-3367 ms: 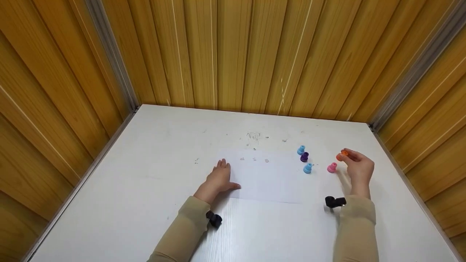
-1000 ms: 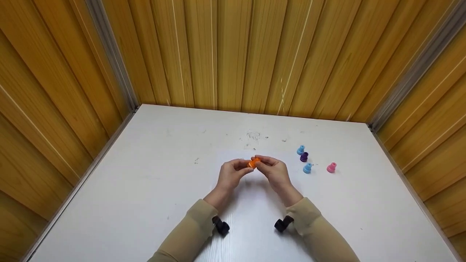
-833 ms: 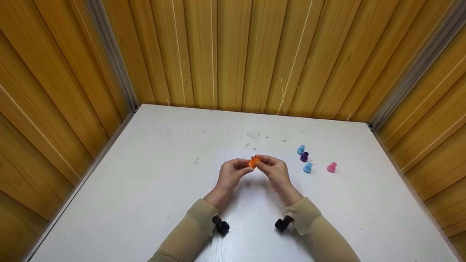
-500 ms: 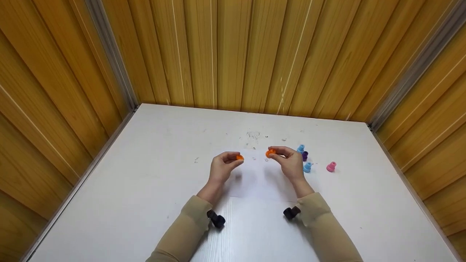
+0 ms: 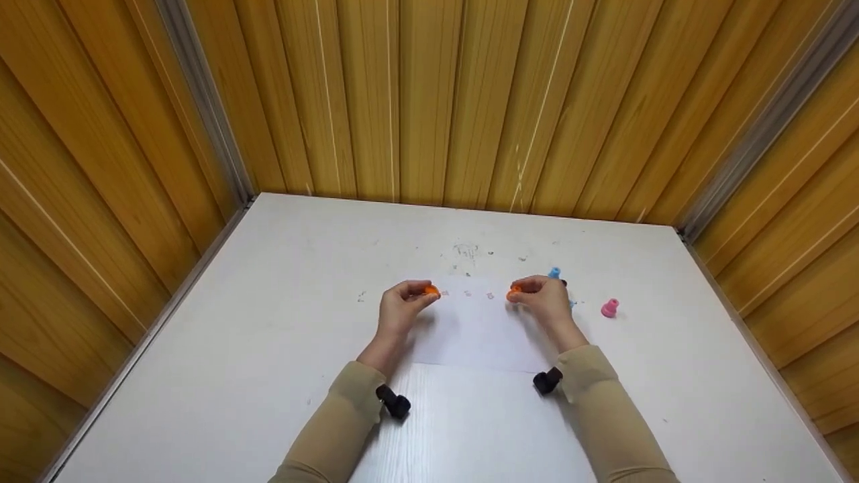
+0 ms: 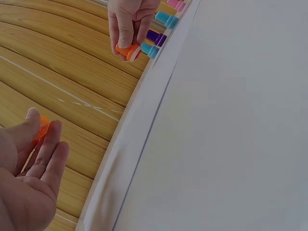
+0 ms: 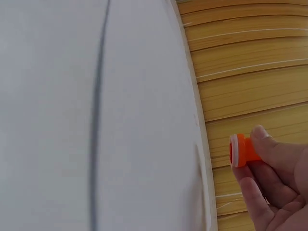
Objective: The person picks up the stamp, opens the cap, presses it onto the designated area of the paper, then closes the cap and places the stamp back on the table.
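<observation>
Orange stamp (image 7: 243, 150) sits pinched between fingertips in right grip (image 5: 549, 303), orange cap (image 6: 44, 128) likewise in left grip (image 5: 398, 310).

I can read no word, number, label or brand anywhere. The nearest thing to a sign is on the sheet of white paper (image 5: 470, 342) between my left hand (image 5: 398, 310) and my right hand (image 5: 548, 303): three small reddish marks (image 5: 468, 294) in a row close to its far edge, each too small for me to make out as a letter, a figure or a picture. On the white table (image 5: 201, 376), beyond the paper, there is a patch of dark, scribble-like marks (image 5: 465, 251) with smaller dark specks (image 5: 523, 259) around it, and another dark smudge (image 5: 361, 296) lies left of my left hand, equally illegible.
</observation>
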Motion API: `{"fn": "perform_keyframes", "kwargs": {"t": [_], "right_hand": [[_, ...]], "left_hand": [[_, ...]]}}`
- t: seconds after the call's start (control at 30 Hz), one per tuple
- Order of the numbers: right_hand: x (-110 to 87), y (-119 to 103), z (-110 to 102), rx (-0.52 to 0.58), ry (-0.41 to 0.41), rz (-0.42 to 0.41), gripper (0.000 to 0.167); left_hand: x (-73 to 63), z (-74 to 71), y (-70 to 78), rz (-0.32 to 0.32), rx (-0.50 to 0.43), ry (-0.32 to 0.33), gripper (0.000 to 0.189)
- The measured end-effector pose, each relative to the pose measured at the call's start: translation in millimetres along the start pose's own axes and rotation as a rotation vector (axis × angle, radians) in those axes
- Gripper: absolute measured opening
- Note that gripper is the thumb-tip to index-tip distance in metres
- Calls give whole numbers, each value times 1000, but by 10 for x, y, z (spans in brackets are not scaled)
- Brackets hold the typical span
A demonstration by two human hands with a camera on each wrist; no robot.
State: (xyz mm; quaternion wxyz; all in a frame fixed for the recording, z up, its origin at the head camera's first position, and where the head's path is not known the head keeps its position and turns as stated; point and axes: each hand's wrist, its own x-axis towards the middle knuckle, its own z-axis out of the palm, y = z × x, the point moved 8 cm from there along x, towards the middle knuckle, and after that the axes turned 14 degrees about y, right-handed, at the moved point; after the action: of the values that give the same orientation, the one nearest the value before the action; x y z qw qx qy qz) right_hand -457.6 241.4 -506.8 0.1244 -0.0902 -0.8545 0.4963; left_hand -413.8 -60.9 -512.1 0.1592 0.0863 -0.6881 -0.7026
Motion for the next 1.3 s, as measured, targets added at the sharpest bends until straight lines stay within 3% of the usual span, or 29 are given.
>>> {"fn": "perform_keyframes", "kwargs": {"t": [0.33,0.47,1.3], "right_hand": [[68,-30,156,-156,-132,10,22],[62,-44,177,-189,-150,8,22],[33,-77,215,-193,-126,-52,24]], "left_hand": [[-25,25,-5,9,19,-18,26],[-35,37,7,7,19,-23,26],[-11,41,-34,-1,21,-24,29]]}}
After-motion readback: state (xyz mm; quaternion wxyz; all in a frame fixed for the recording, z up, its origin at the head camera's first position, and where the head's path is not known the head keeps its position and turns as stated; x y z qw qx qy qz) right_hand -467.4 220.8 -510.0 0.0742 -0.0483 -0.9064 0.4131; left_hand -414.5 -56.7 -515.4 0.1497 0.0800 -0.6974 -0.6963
